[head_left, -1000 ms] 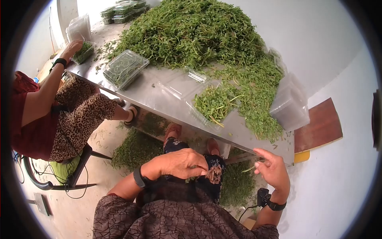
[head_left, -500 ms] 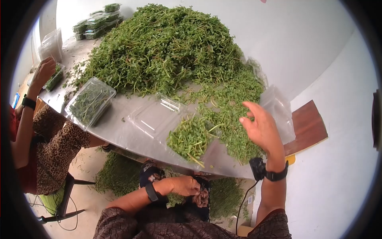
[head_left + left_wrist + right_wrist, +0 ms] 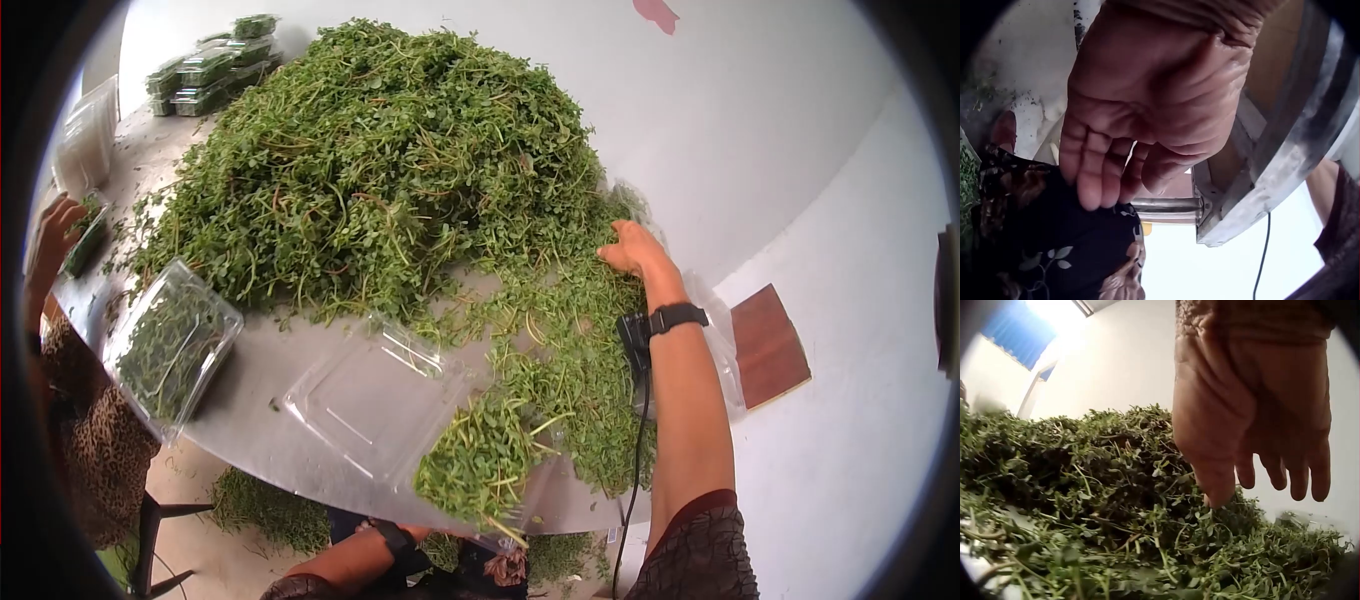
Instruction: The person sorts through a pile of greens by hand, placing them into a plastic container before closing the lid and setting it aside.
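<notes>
My right hand [image 3: 637, 250] reaches over the right slope of a big heap of leafy green stems [image 3: 400, 160]. Its fingers hang apart with nothing between them in the right wrist view, the thumb just above the greens [image 3: 1147, 481]. Below the table edge, my left hand [image 3: 1154, 94] hovers over my lap, fingers loosely bent and holding nothing. The table hides most of that hand in the head view. In front of me lies an opened clear clamshell box [image 3: 350, 405], its near half filled with greens [image 3: 480, 455].
A filled clamshell [image 3: 175, 345] sits at the left, with several stacked ones [image 3: 215, 70] behind. Clear empty boxes [image 3: 85, 140] stand far left, near another person's hand [image 3: 58, 235]. A reddish-brown board [image 3: 770, 345] lies beyond the table's right side. A cable [image 3: 635, 480] trails from my right wrist.
My right hand has risen from beside my lap, forward over the heap; the thin stem by its fingers no longer shows. My left hand stays low. The head view has shifted toward the table.
</notes>
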{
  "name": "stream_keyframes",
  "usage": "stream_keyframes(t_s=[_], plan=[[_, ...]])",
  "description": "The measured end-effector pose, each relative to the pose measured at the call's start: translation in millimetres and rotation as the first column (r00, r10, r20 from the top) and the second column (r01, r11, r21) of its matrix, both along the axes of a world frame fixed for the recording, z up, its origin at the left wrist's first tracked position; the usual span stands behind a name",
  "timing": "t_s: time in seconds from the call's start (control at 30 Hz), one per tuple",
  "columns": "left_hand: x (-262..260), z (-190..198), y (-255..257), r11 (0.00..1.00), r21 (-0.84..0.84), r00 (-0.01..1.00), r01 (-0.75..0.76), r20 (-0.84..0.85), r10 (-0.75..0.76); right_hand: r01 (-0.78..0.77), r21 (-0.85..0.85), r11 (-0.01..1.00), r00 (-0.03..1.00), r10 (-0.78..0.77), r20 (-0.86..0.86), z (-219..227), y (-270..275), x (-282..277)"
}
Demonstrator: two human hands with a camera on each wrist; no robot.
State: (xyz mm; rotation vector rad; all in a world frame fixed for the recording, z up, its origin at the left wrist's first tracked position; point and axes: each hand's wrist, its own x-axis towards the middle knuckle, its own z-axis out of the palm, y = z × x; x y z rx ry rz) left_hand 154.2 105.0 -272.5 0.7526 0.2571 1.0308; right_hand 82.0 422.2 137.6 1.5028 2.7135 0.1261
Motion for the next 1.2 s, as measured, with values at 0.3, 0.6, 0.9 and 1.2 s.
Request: stream_keyframes(t_s=[0.3,0.6,0.9,1.2], plan=[[-106.6,239.1,20.9,0.988,0.128,0.991,-0.084,-0.09,0.095,0.182,-0.156,0.971,0.973,-0.155,0.173,-31.8,44.6,-18.1],[-47.0,-17.6,53.1,0.942,0.269,0.95,-0.201,-0.18,0.254,-0.027,-0.255,0.967,0.931,0.116,0.345,-23.2,41.4,-14.9],[-65.9,-15.1,64.0,0.878,0.399,0.881,-0.264,-0.271,0.388,-0.24,-0.125,0.963,0.94,0.199,-0.278,17.6,-4.4,-56.8],[-65.3,-29.8,48.8,0.838,0.455,0.81,-0.301,-0.342,0.477,-0.055,-0.209,0.976,0.949,-0.014,-0.315,-36.4,35.9,-114.5]])
